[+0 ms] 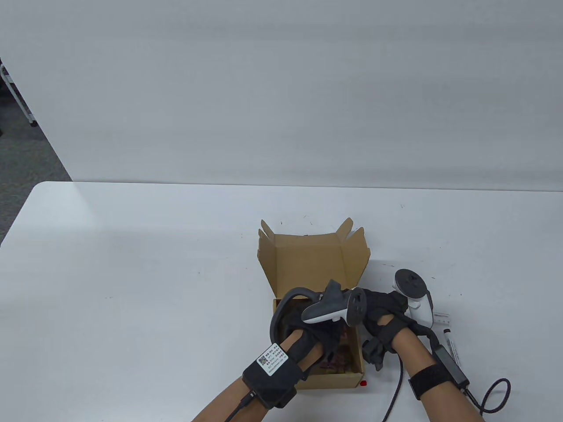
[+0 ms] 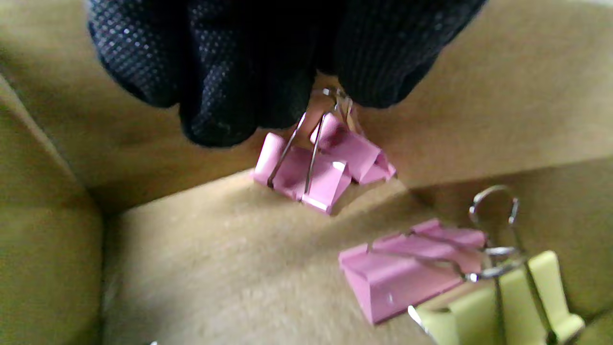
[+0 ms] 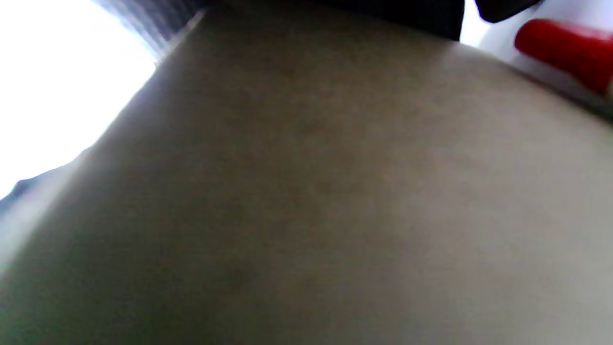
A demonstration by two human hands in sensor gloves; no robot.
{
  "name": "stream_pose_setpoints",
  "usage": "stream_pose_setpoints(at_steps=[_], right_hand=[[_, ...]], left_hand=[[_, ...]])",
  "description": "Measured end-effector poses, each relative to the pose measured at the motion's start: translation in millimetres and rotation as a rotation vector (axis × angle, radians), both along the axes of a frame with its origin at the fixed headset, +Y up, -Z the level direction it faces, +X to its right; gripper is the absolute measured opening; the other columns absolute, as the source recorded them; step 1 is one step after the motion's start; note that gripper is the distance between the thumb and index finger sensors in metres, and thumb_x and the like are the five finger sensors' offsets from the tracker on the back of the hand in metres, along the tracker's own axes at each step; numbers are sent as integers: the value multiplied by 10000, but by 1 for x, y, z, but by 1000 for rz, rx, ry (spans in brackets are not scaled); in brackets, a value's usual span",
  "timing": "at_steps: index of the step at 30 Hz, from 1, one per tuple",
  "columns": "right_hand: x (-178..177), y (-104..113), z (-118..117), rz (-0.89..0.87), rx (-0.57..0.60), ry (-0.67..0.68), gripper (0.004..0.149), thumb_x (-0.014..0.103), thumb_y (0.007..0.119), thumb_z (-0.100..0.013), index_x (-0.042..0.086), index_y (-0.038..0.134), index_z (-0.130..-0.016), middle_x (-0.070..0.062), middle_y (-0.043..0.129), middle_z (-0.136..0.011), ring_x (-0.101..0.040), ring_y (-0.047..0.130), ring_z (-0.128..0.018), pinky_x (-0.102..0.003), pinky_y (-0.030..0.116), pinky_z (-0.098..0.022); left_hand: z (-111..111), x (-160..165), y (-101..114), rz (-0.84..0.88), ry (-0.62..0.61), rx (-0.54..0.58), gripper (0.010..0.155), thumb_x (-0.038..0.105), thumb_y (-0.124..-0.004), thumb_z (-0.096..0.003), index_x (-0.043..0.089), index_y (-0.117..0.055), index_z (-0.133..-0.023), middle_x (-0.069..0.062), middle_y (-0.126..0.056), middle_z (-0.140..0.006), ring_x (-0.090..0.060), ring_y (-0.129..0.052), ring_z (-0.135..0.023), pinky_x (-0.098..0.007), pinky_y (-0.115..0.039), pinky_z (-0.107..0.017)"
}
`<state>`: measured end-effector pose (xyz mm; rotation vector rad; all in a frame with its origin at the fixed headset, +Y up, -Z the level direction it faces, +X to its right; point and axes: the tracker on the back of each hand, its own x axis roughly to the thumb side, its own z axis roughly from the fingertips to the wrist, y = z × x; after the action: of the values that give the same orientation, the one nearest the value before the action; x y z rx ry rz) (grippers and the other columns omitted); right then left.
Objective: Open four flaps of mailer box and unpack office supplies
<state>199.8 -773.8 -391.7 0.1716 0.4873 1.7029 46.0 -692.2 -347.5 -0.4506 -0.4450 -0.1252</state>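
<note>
The brown mailer box (image 1: 308, 263) sits low in the middle of the table view, lid up. The left hand (image 1: 308, 334) reaches inside. Its fingertips (image 2: 215, 110) pinch the wire loops of two pink clips (image 2: 321, 167) hanging just below. The right hand (image 1: 387, 325) rests against the box's right side; I cannot tell how its fingers lie.

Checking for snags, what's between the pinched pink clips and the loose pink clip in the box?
Only bare cardboard floor lies between the pinched clips and the loose clip, in the left wrist view.

the label (image 1: 272, 358) on the left wrist unit is too small to read.
</note>
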Motion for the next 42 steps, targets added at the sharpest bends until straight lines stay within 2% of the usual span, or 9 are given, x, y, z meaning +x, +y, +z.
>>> stream_pose_setpoints(at_steps=[2,9,13,16,21,23,31,36,42], right_hand=[[0,0,0,-1,1,0,530,441,755,-495,50,810,-850,-218,797,-896,-526,680,-824,-698,502,-549],[0,0,0,-3,0,-1,533,443,756,-494,49,810,-850,-221,796,-895,-529,683,-820,-695,502,-549],[0,0,0,-5,-1,-1,533,445,756,-494,51,811,-849,-222,795,-896,-530,686,-817,-694,504,-548],[0,0,0,-6,-1,-1,535,446,757,-494,50,809,-850,-221,795,-895,-529,685,-817,-692,504,-549],[0,0,0,-3,0,0,538,447,755,-494,50,806,-852,-223,793,-896,-530,684,-818,-693,504,-548],[0,0,0,-3,0,1,539,447,755,-494,47,805,-852,-223,793,-896,-531,684,-818,-693,505,-548],[0,0,1,2,0,0,547,449,753,-494,42,798,-856,-226,789,-898,-531,684,-819,-692,508,-548],[0,0,1,3,0,2,547,448,754,-494,41,797,-856,-229,788,-898,-532,683,-819,-692,508,-548],[0,0,1,5,0,2,550,450,752,-494,39,794,-858,-229,785,-899,-532,681,-819,-692,510,-548]], left_hand=[[-4,0,-4,21,14,-28,617,348,-865,-537,180,-627,-1080,-210,-865,-1023,-478,-970,-821,-625,-765,-608],[-12,-2,-10,39,23,-12,544,310,-888,-519,184,-702,-1014,-190,-895,-962,-440,-975,-799,-610,-760,-607],[-12,-2,-11,33,19,-25,559,323,-922,-491,183,-710,-988,-178,-899,-934,-423,-979,-770,-601,-759,-608],[-12,0,-15,-41,40,-37,614,336,-915,-498,149,-676,-1032,-209,-898,-938,-421,-993,-746,-611,-753,-607],[-13,-2,-14,-1,30,-49,567,345,-922,-483,155,-742,-985,-192,-944,-853,-391,-1025,-675,-594,-780,-582],[-12,-3,-11,20,24,-27,439,300,-873,-509,185,-813,-928,-178,-982,-809,-387,-1048,-636,-586,-800,-562],[-11,-9,-10,-21,80,-16,424,314,-893,-499,139,-859,-884,-175,-1034,-763,-395,-1060,-627,-602,-796,-556],[-4,-10,1,-69,88,21,422,316,-896,-493,103,-879,-857,-178,-1065,-707,-382,-1089,-583,-599,-816,-532],[12,-15,25,-31,51,20,416,305,-878,-499,111,-869,-867,-168,-1051,-729,-379,-1072,-615,-598,-797,-558]])
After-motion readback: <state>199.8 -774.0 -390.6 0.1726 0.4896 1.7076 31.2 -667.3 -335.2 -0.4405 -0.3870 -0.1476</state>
